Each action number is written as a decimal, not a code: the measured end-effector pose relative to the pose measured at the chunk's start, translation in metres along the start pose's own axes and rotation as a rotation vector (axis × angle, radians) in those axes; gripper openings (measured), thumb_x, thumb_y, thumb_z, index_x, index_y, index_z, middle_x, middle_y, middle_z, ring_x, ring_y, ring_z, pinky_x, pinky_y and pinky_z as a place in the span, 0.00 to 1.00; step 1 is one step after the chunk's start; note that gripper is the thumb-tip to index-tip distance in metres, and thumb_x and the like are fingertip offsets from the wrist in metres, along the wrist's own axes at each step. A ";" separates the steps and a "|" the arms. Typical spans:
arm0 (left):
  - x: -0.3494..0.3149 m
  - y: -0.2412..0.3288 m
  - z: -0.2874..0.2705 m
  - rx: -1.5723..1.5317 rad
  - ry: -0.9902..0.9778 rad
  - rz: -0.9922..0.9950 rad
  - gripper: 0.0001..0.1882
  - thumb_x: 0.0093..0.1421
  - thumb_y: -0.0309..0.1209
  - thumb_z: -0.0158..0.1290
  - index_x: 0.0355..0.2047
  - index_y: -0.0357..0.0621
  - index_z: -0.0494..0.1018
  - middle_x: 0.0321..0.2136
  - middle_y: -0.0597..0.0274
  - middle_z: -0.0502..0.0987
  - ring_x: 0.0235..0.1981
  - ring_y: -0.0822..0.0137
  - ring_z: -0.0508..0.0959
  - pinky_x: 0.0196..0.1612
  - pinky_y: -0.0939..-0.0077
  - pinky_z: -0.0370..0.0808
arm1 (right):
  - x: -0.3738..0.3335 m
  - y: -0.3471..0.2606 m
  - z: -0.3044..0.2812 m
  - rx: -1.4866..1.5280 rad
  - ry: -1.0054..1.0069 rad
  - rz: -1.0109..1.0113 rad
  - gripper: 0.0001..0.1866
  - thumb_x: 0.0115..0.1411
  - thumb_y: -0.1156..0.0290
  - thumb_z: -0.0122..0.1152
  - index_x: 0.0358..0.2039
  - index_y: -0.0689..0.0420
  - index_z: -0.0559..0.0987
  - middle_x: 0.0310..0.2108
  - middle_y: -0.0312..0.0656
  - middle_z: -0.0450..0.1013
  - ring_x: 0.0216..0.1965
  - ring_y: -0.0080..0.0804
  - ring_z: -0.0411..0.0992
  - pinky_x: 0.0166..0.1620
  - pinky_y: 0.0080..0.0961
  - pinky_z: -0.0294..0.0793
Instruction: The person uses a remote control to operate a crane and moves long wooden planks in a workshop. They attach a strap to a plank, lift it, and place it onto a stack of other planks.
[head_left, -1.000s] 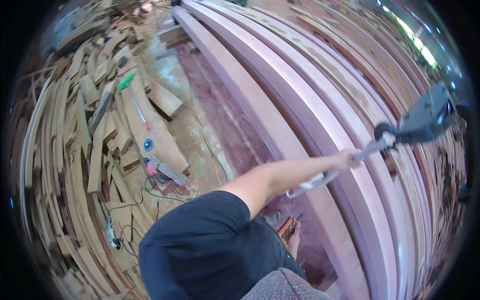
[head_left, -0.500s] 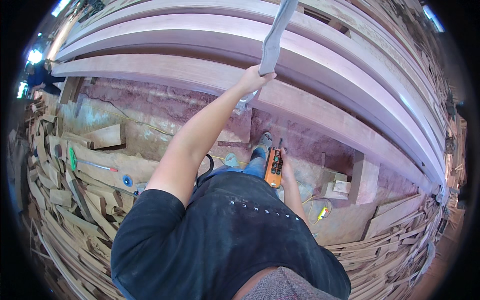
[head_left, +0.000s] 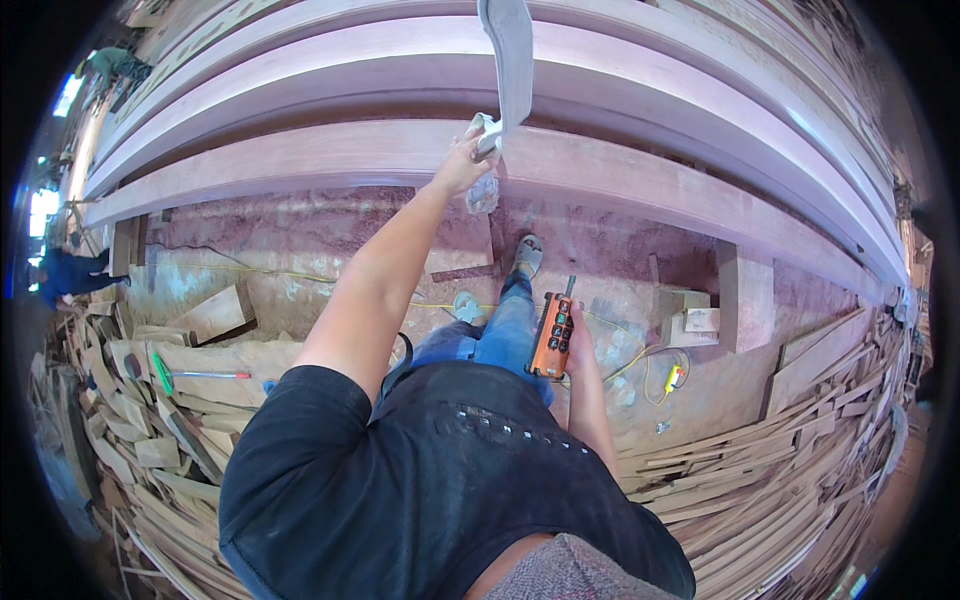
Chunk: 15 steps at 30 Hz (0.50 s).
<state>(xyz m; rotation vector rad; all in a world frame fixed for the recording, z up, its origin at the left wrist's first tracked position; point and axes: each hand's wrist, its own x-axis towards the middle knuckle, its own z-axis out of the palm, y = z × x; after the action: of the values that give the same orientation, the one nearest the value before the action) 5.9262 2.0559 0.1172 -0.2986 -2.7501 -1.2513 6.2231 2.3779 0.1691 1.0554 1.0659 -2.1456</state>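
Note:
A pale grey webbing lifting sling (head_left: 512,70) hangs down from the top of the view in front of long wooden beams. My left hand (head_left: 464,165) is closed on its lower part, beside the nearest beam (head_left: 610,172). Crumpled pale, see-through material (head_left: 482,195) shows just below that hand; what it belongs to I cannot make out. In my right hand (head_left: 581,347), held close to my body, is an orange remote control (head_left: 552,338) with dark buttons and a short black antenna. The fingers of this hand are partly hidden behind the remote.
Several long beams lie side by side ahead, raised on wooden blocks (head_left: 746,300). Offcuts (head_left: 150,450) are heaped left and right. A yellow cable crosses the floor to a yellow hand switch (head_left: 674,378). A green-headed tool (head_left: 162,374) lies left. Two people are at far left.
My left hand and the sling have moved left along the near beam, and the sling hangs more upright. My right hand still holds the remote. A second person shows at far left.

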 end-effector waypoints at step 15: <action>0.024 0.046 0.100 -0.236 0.589 -0.659 0.51 0.53 0.36 0.70 0.72 0.38 0.56 0.56 0.39 0.76 0.58 0.45 0.78 0.63 0.55 0.73 | 0.005 -0.011 -0.007 0.006 0.017 0.101 0.32 0.75 0.39 0.52 0.53 0.59 0.80 0.37 0.48 0.83 0.35 0.42 0.85 0.39 0.39 0.89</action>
<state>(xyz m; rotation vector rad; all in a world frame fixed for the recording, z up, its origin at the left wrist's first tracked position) 5.9120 2.1642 0.0899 0.8862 -2.2279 -1.4748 6.2150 2.3894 0.1672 1.1083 0.9932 -2.0642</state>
